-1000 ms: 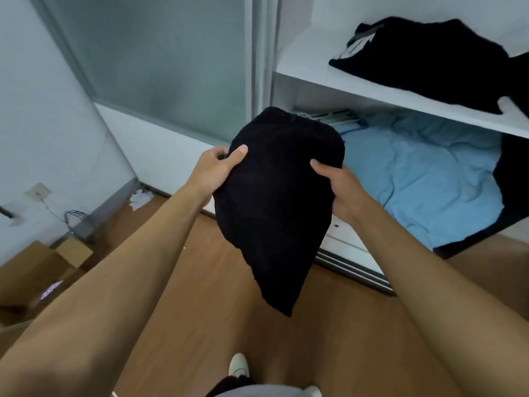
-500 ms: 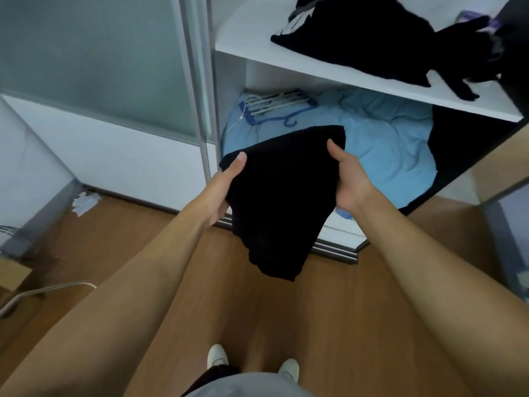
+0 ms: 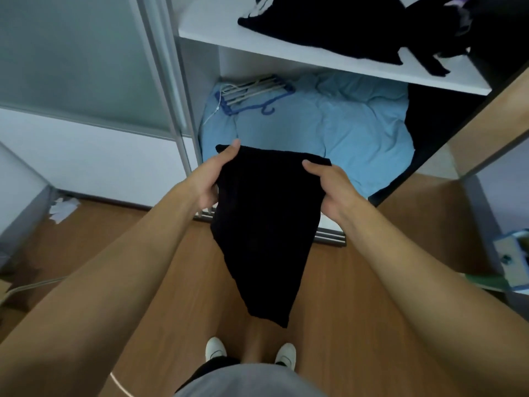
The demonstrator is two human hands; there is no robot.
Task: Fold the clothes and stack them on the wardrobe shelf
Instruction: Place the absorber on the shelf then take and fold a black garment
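Holding: we've got the black garment (image 3: 263,224) by its top edge. The left hand (image 3: 213,179) pinches one corner with the thumb on top, and the right hand (image 3: 329,187) pinches the other, fingers curled under the cloth.
Garment: it hangs in the air below the shelf (image 3: 217,27) and out in front of it, tapering to a point and touching nothing but our hands.
Fold: it looks partly done to us, narrow but long and uneven at the bottom.
On the shelf: a loose black pile (image 3: 329,27) sprawls toward the right end, while the left end is bare white.
Under the shelf: blue bedding (image 3: 343,124) and a bunch of hangers (image 3: 252,93), not our target.
Doing it well: we'd pull the top edge taut between both pinches so the cloth hangs flat. Then we'd bring the dangling tip up to that edge and square the sides before lifting.
Placing: we'd aim for the shelf's bare left end and lay the garment down flat, not drop it.
Watch out: soft cloth slumps, and with a slack grip the fold opens.
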